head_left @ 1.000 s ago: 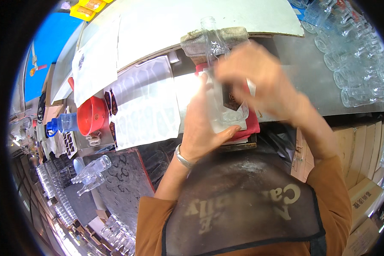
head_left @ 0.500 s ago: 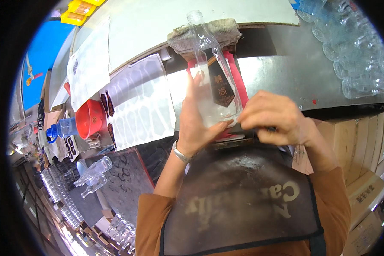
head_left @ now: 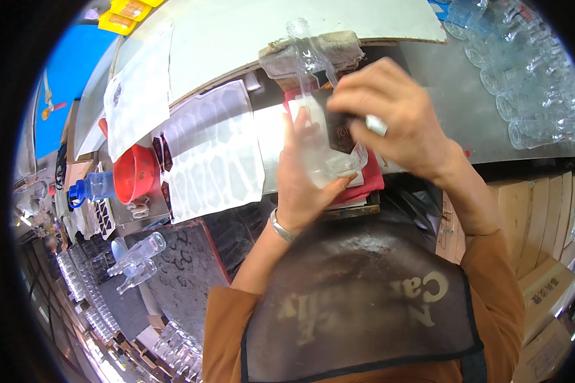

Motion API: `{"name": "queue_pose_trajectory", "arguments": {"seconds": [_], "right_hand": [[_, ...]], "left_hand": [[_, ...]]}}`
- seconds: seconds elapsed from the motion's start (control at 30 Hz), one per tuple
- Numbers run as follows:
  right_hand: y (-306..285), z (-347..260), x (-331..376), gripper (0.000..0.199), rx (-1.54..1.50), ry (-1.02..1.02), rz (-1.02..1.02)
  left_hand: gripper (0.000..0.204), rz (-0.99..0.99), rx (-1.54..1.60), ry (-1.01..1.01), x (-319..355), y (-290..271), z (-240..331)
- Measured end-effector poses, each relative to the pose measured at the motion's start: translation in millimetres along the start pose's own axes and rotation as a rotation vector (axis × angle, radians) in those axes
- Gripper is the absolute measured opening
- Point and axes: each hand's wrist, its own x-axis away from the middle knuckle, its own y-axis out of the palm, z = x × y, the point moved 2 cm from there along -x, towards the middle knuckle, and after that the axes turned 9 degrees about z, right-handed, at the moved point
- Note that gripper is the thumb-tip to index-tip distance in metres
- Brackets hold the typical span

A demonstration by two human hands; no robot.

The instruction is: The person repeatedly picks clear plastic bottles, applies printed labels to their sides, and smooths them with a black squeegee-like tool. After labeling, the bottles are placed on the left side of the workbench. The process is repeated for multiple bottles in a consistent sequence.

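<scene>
A clear glass bottle (head_left: 316, 131) lies with its neck pointing away from me, propped on a folded cloth pad (head_left: 338, 54). My left hand (head_left: 300, 182) grips its left side and base, the thumb by the bottom corner. On the bottle's upper face is a dark label (head_left: 342, 133), mostly covered by my right hand (head_left: 399, 118). That hand is curled above the label, blurred by motion, with a small white piece (head_left: 376, 125) among its fingers; its kind is unclear. Red cloth (head_left: 367, 182) lies under the bottle.
To the left are a sheet of label backing (head_left: 211, 153), a red bowl (head_left: 134, 175) and a blue-capped plastic bottle (head_left: 96, 186). Rows of clear glass bottles (head_left: 530, 96) stand at the far right. Cardboard boxes (head_left: 524, 217) are below them.
My right hand has moved up and away from the bottle's base to over the label, and the white piece now shows. My left hand keeps its hold; the bottle stays nearly in place.
</scene>
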Motion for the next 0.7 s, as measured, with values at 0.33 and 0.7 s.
{"name": "queue_pose_trajectory", "arguments": {"seconds": [0.33,0.7], "right_hand": [[12,58,-60,0.024,0.109,0.116,-0.035],[20,64,-45,0.027,-0.105,0.309,-0.04]], "left_hand": [[0.127,-0.064,-0.008,0.025,2,-4,-5],[0.077,0.083,0.348,-0.293,-30,-10,-15]]}}
